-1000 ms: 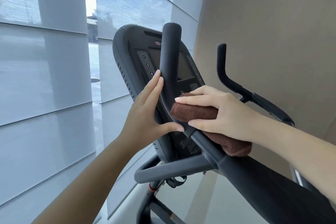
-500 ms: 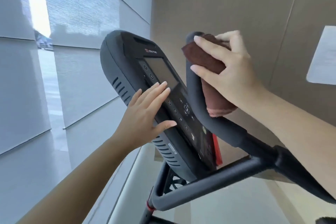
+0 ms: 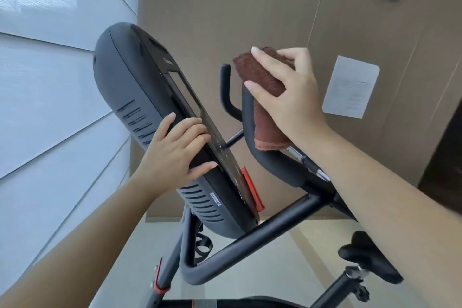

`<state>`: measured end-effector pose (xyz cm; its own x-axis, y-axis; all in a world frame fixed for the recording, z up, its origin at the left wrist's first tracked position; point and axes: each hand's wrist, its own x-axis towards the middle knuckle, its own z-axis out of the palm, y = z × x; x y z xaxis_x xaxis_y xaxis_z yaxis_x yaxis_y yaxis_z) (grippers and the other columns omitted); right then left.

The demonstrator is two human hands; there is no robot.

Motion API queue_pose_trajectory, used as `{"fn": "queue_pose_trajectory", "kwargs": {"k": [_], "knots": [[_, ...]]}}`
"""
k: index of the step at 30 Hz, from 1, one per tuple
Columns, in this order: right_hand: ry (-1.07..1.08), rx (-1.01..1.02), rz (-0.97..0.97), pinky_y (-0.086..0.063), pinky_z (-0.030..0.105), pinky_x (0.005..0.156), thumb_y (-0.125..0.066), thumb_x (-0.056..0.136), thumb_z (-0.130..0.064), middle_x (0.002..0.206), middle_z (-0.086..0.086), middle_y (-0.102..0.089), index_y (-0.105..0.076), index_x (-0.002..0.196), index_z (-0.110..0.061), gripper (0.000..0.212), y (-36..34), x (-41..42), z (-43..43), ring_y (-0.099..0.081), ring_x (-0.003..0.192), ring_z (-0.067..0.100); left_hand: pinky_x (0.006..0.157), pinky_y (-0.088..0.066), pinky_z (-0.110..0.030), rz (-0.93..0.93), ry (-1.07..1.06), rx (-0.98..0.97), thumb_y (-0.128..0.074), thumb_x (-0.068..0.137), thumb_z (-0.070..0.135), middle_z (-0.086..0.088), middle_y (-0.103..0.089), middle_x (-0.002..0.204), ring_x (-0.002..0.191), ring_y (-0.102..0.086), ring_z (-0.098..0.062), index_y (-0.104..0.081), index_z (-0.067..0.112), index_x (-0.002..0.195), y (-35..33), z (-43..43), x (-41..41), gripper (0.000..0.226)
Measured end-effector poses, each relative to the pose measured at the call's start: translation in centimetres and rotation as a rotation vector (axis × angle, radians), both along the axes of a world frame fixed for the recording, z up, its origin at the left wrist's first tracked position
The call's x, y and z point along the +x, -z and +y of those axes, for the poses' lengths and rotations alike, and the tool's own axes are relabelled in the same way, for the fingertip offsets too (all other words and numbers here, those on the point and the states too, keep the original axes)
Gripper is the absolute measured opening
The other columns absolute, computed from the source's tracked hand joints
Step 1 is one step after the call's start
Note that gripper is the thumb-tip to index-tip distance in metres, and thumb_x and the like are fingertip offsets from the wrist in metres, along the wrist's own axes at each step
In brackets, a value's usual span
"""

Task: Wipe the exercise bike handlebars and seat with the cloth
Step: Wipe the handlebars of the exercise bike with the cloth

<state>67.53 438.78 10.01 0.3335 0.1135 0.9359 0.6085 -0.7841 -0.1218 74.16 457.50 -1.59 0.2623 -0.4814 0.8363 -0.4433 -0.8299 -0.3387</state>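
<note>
Bright, soft daylight comes from the window panels (image 3: 50, 87) at left; shadows are weak. Straight lines bend near the edges; the seat (image 3: 370, 256), lower right, is slightly blurred.

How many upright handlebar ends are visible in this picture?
2: one handlebar end wrapped by the cloth under the right hand, and one bare end just left of it, beside the console. None seems hidden.

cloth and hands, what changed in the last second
The right hand slid the cloth up the handlebar from its lower bend to the top end. The left hand left that bar and now grips the console edge. The cloth stayed wrapped round the bar in the right hand.
</note>
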Motion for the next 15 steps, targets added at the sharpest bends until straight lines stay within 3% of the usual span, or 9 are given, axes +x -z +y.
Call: {"fn": "queue_pose_trajectory", "kwargs": {"k": [4,9,12,15], "knots": [[0.146,-0.195,0.033,-0.047,0.038,0.090,-0.067,0.080,-0.020,0.120,0.014,-0.042,-0.059,0.120,-0.022,0.041,1.9,-0.7,0.2,-0.049,0.107,0.024,0.105,-0.018,-0.043,-0.005,0.018,-0.015,-0.048,0.083,0.054,-0.004,-0.064,0.106,0.115,-0.047,-0.021,-0.063,0.010,0.100,0.1,0.1,0.2,0.050],[0.215,-0.519,0.185,-0.056,0.046,0.075,-0.072,0.075,-0.019,0.114,0.014,-0.049,-0.063,0.113,-0.021,0.039,7.2,-4.5,-2.8,-0.058,0.092,0.031,0.105,-0.019,-0.043,-0.049,0.041,0.006,-0.046,0.082,0.052,-0.006,-0.064,0.104,0.112,-0.050,-0.023,-0.064,0.009,0.098,-0.1,0.3,0.2,0.049],[0.155,-0.459,0.265,-0.052,0.040,0.085,-0.072,0.076,-0.021,0.116,0.008,-0.049,-0.063,0.114,-0.025,0.039,6.6,-4.9,-3.4,-0.056,0.098,0.023,0.105,-0.020,-0.044,-0.050,0.037,0.017,-0.046,0.082,0.051,-0.007,-0.065,0.104,0.110,-0.054,-0.025,-0.064,0.008,0.098,-0.1,0.4,0.1,0.049],[0.077,-0.200,0.105,-0.036,0.014,0.097,-0.071,0.077,-0.021,0.115,0.000,-0.043,-0.060,0.119,-0.026,0.043,3.2,-3.1,-1.7,-0.043,0.106,0.003,0.105,-0.021,-0.044,-0.044,0.038,0.021,-0.046,0.082,0.050,-0.007,-0.065,0.104,0.110,-0.055,-0.026,-0.065,0.008,0.098,-0.2,0.4,0.1,0.048]]}}
